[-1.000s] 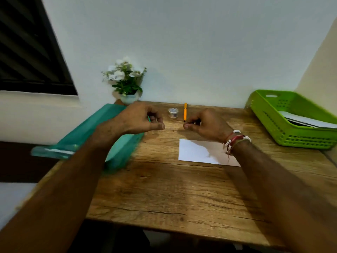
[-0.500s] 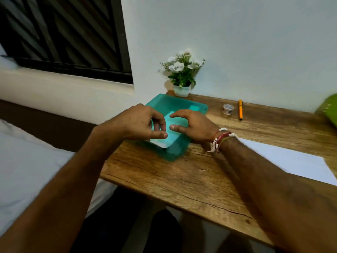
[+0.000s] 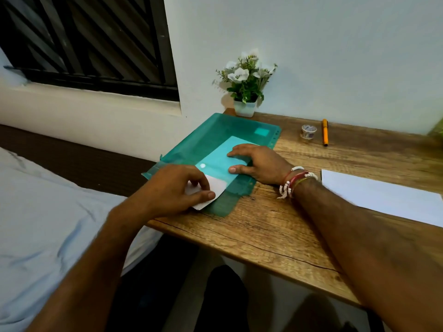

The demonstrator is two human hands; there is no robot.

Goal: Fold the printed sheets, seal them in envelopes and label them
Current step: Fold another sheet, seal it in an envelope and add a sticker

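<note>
Item 1. Teal folder: translucent plastic, lying flat on the left end of the wooden counter, with its left edge overhanging the counter. A pale rectangle shows through the plastic.

Item 2. White paper: one corner sticks out of the folder's near edge and the rest lies inside. Whether it is an envelope or a sheet cannot be told.

Item 3. Left hand: at the folder's near edge. Grip narrow, with thumb and curled fingers pinching the exposed corner of the white paper.

Item 4. Right hand: on top of the folder, at its right half. Grip wide, fingers straight and spread, pressing flat on the plastic over the pale rectangle and holding nothing. Bracelets of beads and thread sit at the wrist.

Item 5. White sheet: flat on the counter, well right of the folder.

Item 6. Tape roll and orange pen: just beside each other, right of the folder's far corner.

Item 7. Flower pot: white blooms, directly behind the folder, against the wall.

Item 8. Bed: left of the folder, below counter level. Window: dark, above it.
</note>
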